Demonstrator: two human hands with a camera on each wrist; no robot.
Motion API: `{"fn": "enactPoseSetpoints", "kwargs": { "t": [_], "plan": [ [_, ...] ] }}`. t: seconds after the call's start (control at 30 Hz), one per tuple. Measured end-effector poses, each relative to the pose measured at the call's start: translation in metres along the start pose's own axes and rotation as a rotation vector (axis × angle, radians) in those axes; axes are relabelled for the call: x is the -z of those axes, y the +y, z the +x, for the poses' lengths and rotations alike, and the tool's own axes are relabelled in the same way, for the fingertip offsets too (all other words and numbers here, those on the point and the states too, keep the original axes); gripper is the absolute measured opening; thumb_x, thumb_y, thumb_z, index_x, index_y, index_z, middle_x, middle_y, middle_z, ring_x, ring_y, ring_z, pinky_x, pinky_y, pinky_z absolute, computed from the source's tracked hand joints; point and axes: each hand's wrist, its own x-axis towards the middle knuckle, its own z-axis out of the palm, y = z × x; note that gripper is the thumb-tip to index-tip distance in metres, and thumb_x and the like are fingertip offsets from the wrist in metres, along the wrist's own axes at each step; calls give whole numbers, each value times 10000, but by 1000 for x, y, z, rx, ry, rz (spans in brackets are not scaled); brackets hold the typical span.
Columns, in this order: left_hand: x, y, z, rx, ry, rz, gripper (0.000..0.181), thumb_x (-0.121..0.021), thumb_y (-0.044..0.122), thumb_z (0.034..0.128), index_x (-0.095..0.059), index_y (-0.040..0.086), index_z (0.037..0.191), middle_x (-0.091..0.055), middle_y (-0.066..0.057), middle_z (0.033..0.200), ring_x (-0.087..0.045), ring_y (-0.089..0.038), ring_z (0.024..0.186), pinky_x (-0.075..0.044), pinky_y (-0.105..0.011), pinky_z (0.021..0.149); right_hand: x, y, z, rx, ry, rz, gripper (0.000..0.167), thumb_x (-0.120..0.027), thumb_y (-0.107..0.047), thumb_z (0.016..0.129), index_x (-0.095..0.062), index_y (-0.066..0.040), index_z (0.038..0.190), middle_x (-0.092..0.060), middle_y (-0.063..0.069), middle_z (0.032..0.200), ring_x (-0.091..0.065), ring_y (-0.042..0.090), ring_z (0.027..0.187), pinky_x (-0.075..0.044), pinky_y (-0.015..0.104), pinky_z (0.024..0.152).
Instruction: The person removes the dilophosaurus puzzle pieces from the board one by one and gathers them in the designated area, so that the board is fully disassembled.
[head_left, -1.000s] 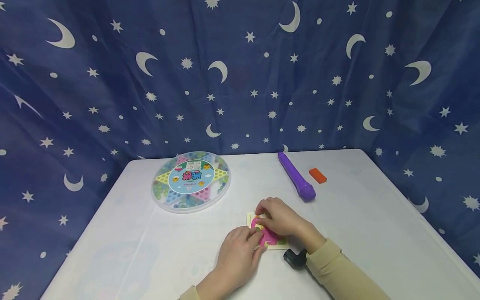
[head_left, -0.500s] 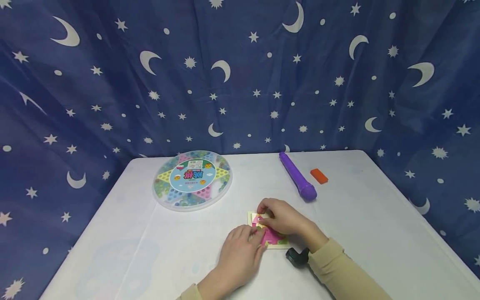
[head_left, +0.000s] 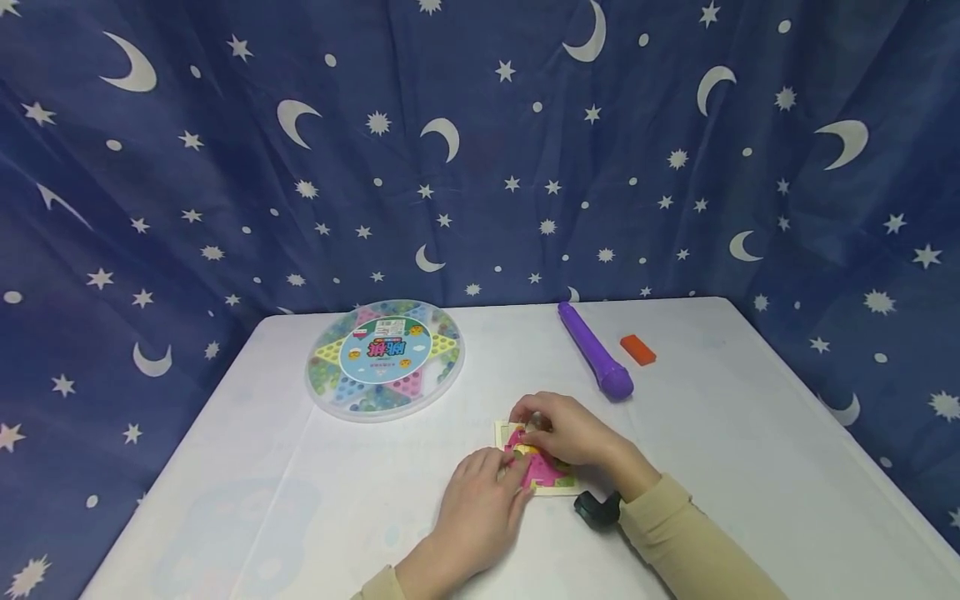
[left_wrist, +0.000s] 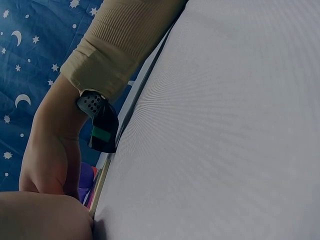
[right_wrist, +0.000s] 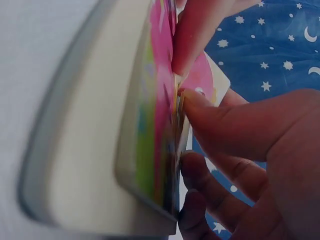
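Observation:
A small jigsaw puzzle with a pink figure in a pale frame lies flat on the white table, near its middle. My left hand rests over its left side, fingertips on the picture. From the far right, my right hand reaches over the puzzle and pinches a puzzle piece between thumb and fingers. In the right wrist view this pink piece with a pale corner stands tilted up from the board, beside a left finger. The hands hide part of the picture.
A round Chinese checkers box lies at the back left. Behind the right hand are a purple toy microphone and an orange block. A black wrist device sits under the right wrist. A starry blue curtain hangs behind the table.
The right fingers have shifted slightly at the puzzle's upper edge, and the piece by them has changed its tilt. The left hand stays in place on the puzzle.

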Motion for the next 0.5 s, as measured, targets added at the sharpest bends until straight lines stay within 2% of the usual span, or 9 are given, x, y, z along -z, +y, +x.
{"fn": "enactPoseSetpoints", "kwargs": {
  "t": [0.17,0.3,0.5],
  "plan": [
    [1,0,1,7,-11,0,380,-595,373,1028,-685,170,1336,-607,-34,1217,-541,-209,1182,-426,-435,1059,2,-2,0,-8,1,4,220,-763,-140,935,-698,-273,1097,-655,-113,950,-599,122,804,-552,269,732],
    [0,0,1,13,-25,-15,383,-591,375,1031,-685,166,1337,-611,-34,1228,-540,-212,1194,-425,-443,1061,2,-1,0,0,25,8,149,-759,-185,947,-704,-268,1058,-648,-112,892,-598,116,782,-552,272,704],
    [0,0,1,16,-5,-33,375,-601,383,1022,-704,164,1308,-620,-29,1200,-547,-209,1174,-434,-443,1046,1,1,-4,10,74,62,77,-755,-246,953,-724,-264,1022,-638,-115,847,-589,128,769,-538,274,677]
  ]
}}
